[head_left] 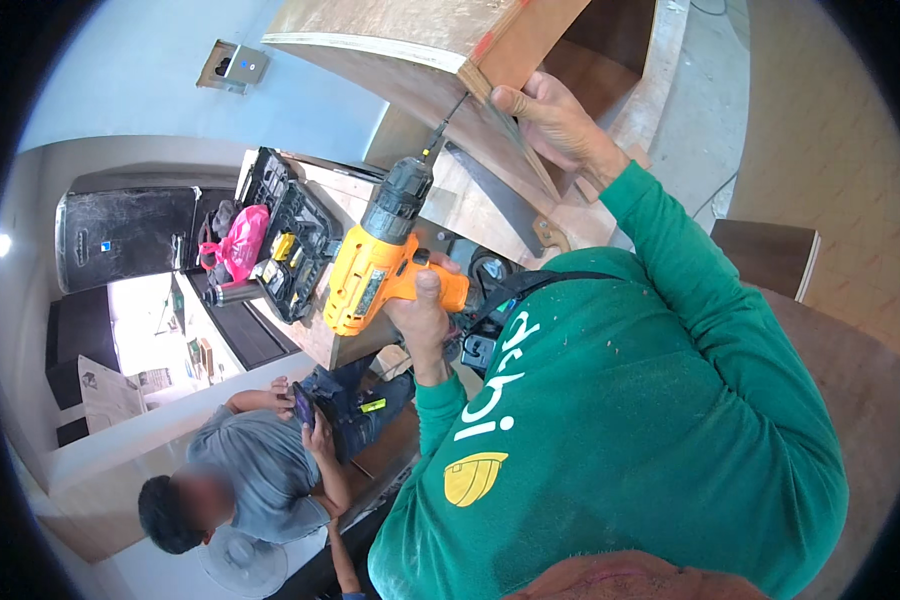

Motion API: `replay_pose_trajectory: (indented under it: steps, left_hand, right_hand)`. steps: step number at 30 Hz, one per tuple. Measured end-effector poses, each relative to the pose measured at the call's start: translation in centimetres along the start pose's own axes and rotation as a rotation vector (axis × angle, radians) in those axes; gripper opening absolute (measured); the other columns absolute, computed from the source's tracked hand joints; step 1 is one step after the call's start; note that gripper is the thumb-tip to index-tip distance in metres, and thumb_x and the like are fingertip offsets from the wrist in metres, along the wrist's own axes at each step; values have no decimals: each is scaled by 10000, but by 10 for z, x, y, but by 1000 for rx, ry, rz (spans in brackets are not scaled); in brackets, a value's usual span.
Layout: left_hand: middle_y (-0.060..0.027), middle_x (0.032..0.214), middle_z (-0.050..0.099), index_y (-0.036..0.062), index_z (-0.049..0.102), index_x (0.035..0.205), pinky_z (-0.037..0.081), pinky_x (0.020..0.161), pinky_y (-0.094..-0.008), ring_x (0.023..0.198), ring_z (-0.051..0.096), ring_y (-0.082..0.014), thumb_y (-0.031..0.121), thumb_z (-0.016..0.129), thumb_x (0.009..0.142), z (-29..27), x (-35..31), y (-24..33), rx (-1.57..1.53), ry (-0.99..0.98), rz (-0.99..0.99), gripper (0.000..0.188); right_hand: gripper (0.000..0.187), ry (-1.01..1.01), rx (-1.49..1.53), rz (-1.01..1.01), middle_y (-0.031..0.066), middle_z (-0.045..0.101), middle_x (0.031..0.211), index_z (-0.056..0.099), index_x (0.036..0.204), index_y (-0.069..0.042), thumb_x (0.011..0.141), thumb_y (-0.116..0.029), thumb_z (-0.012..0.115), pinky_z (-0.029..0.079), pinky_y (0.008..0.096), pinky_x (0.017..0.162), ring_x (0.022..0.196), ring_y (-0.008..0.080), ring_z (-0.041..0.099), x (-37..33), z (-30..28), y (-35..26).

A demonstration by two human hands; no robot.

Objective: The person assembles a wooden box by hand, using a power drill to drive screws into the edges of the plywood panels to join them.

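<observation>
My left hand [425, 318] is closed round the grip of a yellow and black cordless drill [362, 275]. A long thin bit [444, 126] runs from its chuck up to the edge of a plywood cabinet box [395, 28]. The bit's tip is at or very near the corner of the wood; whether it has gone in I cannot tell. My right hand [560, 128] grips the edge of a plywood panel [515, 135] of the box beside that tip, thumb on the near face. Its other fingertips are partly hidden.
An open black tool case [300, 245] with a pink plastic bag [242, 240] lies on a bench at left. A seated person [270, 465] in grey holds a phone there. A fan [245, 562] stands below. Dark boards [765, 258] lie at right.
</observation>
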State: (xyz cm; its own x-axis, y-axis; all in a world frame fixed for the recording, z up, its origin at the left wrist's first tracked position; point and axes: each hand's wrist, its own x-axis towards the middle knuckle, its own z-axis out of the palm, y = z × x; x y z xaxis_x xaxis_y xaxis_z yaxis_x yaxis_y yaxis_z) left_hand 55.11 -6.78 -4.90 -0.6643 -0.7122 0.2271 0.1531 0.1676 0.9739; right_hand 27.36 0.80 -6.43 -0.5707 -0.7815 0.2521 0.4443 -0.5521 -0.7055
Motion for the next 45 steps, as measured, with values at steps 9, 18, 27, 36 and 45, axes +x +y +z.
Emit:
replay_pose_trajectory:
  steps: [9,18,27,36,45]
  left_hand:
    - [-113,1171,680,23,576,1353,556,812,-339,906,649,-172,235,805,919,6,5,16,4,-46,27,535]
    - [-66,997,621,-2,617,1172,507,756,-330,808,604,-157,347,816,901,-12,16,13,-127,-151,-32,485]
    - [-73,1012,601,3,592,1178,507,785,-337,815,599,-164,356,821,893,-17,23,8,-126,-199,-64,508]
    - [-78,990,581,13,606,1100,492,810,-360,798,586,-172,399,798,902,-22,33,10,-54,-223,-51,475]
    - [-55,1012,581,46,548,1193,512,836,-414,736,566,-149,353,760,946,-30,35,5,-72,-278,14,447]
  right_hand:
    - [669,13,-18,-7,88,629,1346,542,1382,18,907,-365,817,397,333,1116,1268,156,550,-1,1,-2]
    - [744,20,-54,-28,111,627,1338,528,1392,54,887,-401,830,415,326,1103,1253,169,565,0,4,-2]
    - [732,13,-40,-30,106,628,1340,534,1384,55,891,-402,824,431,308,1085,1247,163,569,0,1,0]
    - [740,-36,-22,-19,106,590,1392,536,1403,42,909,-446,792,391,321,1122,1290,170,522,-4,-3,-6]
    - [781,21,-32,27,116,634,1314,564,1372,65,843,-429,859,413,311,1104,1241,185,560,-9,4,-13]
